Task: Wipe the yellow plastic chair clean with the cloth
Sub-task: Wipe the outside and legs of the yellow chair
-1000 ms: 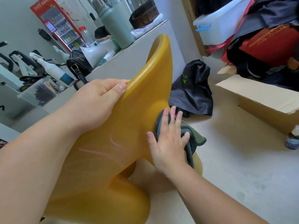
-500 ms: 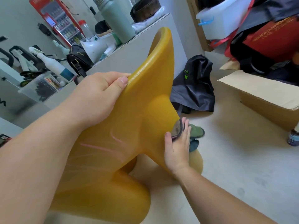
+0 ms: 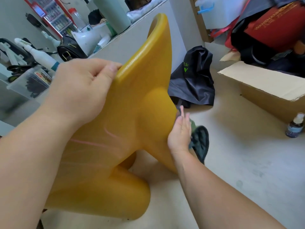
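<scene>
The yellow plastic chair [image 3: 125,126] is tipped on its side and fills the middle of the head view, with faint pink scuff lines on its surface. My left hand [image 3: 79,90] grips its upper rim, thumb over the edge. My right hand [image 3: 180,131] presses the dark green cloth [image 3: 200,142] against the chair's far right side. Most of the cloth hangs behind and below that hand, and part of it is hidden by the chair.
A black bag [image 3: 193,80] lies on the floor beyond the chair. An open cardboard box [image 3: 267,90] sits at the right, with a small spray bottle [image 3: 295,126] beside it. A grey counter [image 3: 132,40] with bottles, a handbag and clutter stands behind.
My right hand has slid with the cloth from the chair's near face around to its far right side. The chair has tilted slightly. My left hand keeps its grip on the rim.
</scene>
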{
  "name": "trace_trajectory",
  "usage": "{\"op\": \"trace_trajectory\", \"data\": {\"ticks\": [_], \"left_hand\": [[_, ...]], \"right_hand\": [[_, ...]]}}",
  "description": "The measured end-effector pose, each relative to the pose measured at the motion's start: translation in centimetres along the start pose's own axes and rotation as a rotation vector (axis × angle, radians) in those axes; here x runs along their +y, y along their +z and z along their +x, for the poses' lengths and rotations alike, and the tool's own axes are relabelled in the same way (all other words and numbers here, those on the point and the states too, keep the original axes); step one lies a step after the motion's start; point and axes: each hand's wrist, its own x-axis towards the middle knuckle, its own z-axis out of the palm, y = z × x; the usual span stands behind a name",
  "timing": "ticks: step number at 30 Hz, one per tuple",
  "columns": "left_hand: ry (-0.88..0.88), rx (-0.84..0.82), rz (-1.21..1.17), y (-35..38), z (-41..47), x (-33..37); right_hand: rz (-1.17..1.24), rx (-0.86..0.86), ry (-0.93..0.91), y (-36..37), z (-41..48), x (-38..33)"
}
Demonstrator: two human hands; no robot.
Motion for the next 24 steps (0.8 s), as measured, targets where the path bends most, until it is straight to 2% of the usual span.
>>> {"op": "trace_trajectory", "data": {"ticks": [2,4,7,10,13,15,18,20,22,24], "left_hand": [[-0.052,-0.050,-0.023,-0.2,0.1,0.0],[-0.023,-0.105,0.053,0.0,-0.1,0.4],[0.065,-0.110,0.144,0.3,-0.2,0.7],[0.067,-0.073,0.218,0.9,-0.1,0.6],[0.017,-0.016,0.276,2.0,-0.6,1.1],[0.036,0.011,0.285,2.9,-0.9,1.8],[0.045,0.010,0.257,3.2,-0.8,2.4],[0.049,-0.006,0.284,3.3,-0.7,2.3],[0.063,-0.005,0.323,3.7,-0.7,2.1],[0.080,0.009,0.349,4.3,-0.7,2.0]], "right_hand": [[-0.083,-0.113,0.183,-1.0,0.7,3.1],[-0.167,-0.148,0.199,-1.5,0.3,4.7],[-0.162,-0.103,-0.069,-0.4,-2.8,0.9],[0.009,-0.149,-0.400,1.1,-6.3,-5.2],[0.072,-0.125,-0.554,0.3,-3.1,-5.1],[0.014,-0.120,-0.395,-0.5,1.4,-2.3],[-0.043,-0.185,0.167,-1.3,4.5,3.5],[-0.021,-0.159,0.395,-2.1,3.7,6.0],[0.000,-0.157,0.437,-2.6,2.4,6.2],[0.035,-0.148,0.386,-2.3,1.5,4.7]]}}
